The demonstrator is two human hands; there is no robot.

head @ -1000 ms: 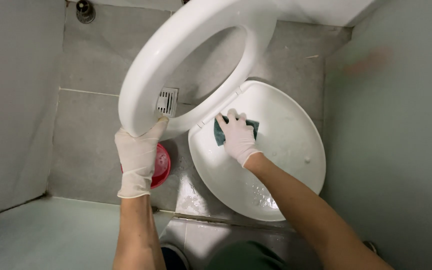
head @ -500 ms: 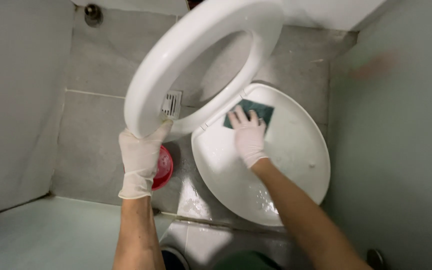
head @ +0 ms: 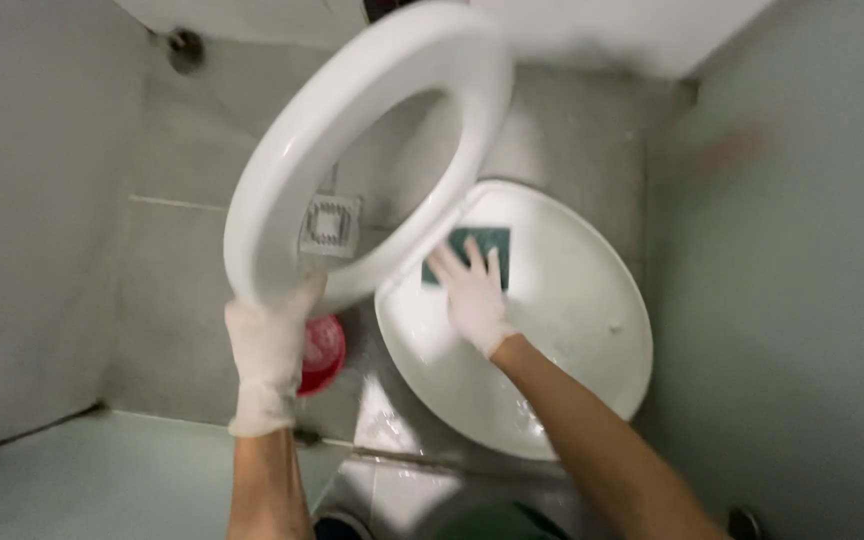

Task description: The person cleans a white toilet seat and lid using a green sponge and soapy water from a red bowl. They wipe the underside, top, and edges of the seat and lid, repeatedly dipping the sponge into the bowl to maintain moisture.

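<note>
Both of my hands wear white gloves. My left hand (head: 270, 350) grips the front rim of a white toilet seat ring (head: 282, 170) and holds it raised and tilted. The white toilet lid (head: 562, 330) lies flat on the grey floor, wet, joined to the ring at its far left edge. My right hand (head: 470, 290) presses with spread fingers on a dark green scouring pad (head: 472, 243) lying on the lid's far part.
A small red bowl (head: 324, 352) sits on the floor tiles just right of my left hand. A square metal floor drain (head: 330, 222) shows through the ring. Grey walls close in on the left and right. A pale raised ledge (head: 102, 470) runs along the near left.
My right hand slid the green pad across the lid's far part, first away, then slightly left. The raised ring and my left hand shifted a little left as the view moved.
</note>
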